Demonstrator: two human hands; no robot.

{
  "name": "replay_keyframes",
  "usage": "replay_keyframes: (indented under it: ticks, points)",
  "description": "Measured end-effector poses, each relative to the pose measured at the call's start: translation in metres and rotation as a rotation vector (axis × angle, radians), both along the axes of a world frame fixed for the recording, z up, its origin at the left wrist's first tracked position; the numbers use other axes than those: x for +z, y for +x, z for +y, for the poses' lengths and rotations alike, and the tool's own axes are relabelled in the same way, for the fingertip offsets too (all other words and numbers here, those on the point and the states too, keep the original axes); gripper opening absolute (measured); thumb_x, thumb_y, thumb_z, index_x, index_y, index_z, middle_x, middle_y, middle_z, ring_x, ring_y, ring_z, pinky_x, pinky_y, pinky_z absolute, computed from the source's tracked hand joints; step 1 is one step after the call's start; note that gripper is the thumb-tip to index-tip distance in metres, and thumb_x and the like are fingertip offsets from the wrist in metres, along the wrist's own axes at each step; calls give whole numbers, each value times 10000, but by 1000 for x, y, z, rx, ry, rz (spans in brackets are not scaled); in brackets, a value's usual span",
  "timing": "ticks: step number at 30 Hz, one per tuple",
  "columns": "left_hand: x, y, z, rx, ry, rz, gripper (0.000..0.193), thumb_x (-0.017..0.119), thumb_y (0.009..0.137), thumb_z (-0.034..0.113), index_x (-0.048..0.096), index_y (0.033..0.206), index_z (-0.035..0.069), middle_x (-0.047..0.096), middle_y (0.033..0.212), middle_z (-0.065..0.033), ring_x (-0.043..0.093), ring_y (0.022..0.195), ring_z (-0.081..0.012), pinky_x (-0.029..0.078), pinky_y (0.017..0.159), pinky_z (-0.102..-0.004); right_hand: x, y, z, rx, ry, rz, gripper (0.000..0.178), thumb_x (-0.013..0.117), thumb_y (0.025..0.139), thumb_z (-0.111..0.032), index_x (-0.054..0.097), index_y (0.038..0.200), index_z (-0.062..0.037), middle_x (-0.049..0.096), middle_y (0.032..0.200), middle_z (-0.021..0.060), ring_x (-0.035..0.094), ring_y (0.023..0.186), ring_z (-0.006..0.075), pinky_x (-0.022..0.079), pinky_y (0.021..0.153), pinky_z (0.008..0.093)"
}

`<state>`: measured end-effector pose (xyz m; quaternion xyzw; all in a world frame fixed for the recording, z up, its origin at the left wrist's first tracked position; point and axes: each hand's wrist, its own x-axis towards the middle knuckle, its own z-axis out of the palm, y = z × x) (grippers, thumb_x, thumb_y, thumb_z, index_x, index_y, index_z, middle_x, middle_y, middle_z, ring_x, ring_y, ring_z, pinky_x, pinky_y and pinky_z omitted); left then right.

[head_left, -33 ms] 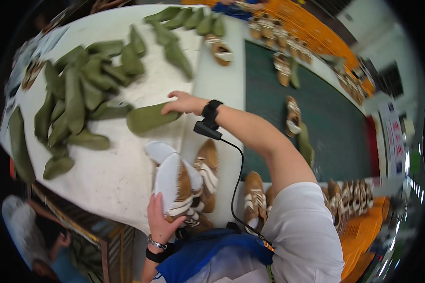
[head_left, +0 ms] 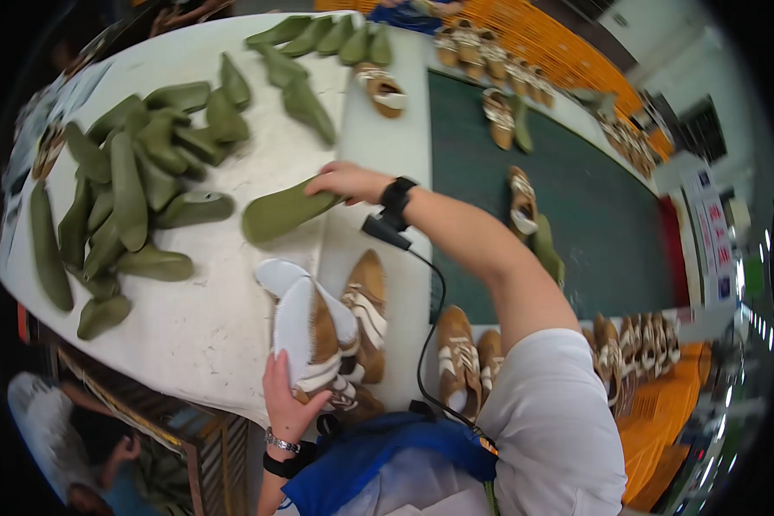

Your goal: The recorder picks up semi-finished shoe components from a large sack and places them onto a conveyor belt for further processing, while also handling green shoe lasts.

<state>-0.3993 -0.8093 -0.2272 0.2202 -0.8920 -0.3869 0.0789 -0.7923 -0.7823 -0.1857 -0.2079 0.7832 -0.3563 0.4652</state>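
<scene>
A green shoe last (head_left: pixel 285 211) is in my right hand (head_left: pixel 344 182), its fingers closed round one end above the white table. My left hand (head_left: pixel 289 397) grips a brown-and-white shoe (head_left: pixel 325 334) at the near edge, thumb on one side and fingers on the other. A white insole-shaped piece (head_left: pixel 296 328) lies along that shoe, under my left fingertips. A second white piece (head_left: pixel 275 277) shows behind it. Beside them rests another brown shoe (head_left: pixel 367 288) with white stripes.
A heap of green lasts (head_left: pixel 129 189) covers the table's left, with more lasts (head_left: pixel 318 36) at the far edge. A dark green belt (head_left: pixel 477 129) on the right carries shoes and lasts. Orange crates (head_left: pixel 662 413) hold shoes. Another person (head_left: pixel 52 439) is at lower left.
My right hand has shifted a little to the right over the table with the shoe last. My left hand stays on the shoe. The whole view has shifted slightly.
</scene>
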Motion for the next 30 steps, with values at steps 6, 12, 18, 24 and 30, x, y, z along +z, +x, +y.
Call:
replay_keyframes:
  ticks: [6,12,18,24,30]
  points:
    - [-8,-18,2,-116,-6,92,910,785,580,253,307,1314,9,357,1306,-225,343,1202,-375,284,1003,-426,20,2,267,-716,-98,133,468,669,694,-389,596,1017,-57,599,935,84,568,817,199,463,719,327]
    - [-4,-24,8,-126,-21,122,856,754,615,211,304,1306,-15,372,1293,-209,364,1184,-354,289,1001,-410,-59,93,350,-203,252,1346,577,706,649,-247,476,1147,-68,277,1259,291,326,1122,456,410,874,465]
    - [-6,-22,11,-121,-5,128,829,739,627,164,302,1308,-17,374,1298,-202,372,1187,-334,291,1008,-390,-70,59,350,-306,513,704,552,591,731,-131,418,1255,-164,467,1158,262,517,1026,388,460,819,423]
    - [-8,-22,11,-87,-32,119,809,733,643,165,307,1305,-19,383,1291,-205,372,1193,-331,289,1011,-387,-78,55,331,-110,556,791,566,497,722,-46,410,1272,-144,625,929,186,594,892,336,478,773,414]
    - [-3,-23,2,-8,101,161,731,738,680,222,380,1272,-14,483,1205,-198,488,1094,-285,380,939,-351,-68,82,303,-116,503,791,625,481,715,-72,339,1322,-114,593,1009,233,581,927,364,468,792,434]
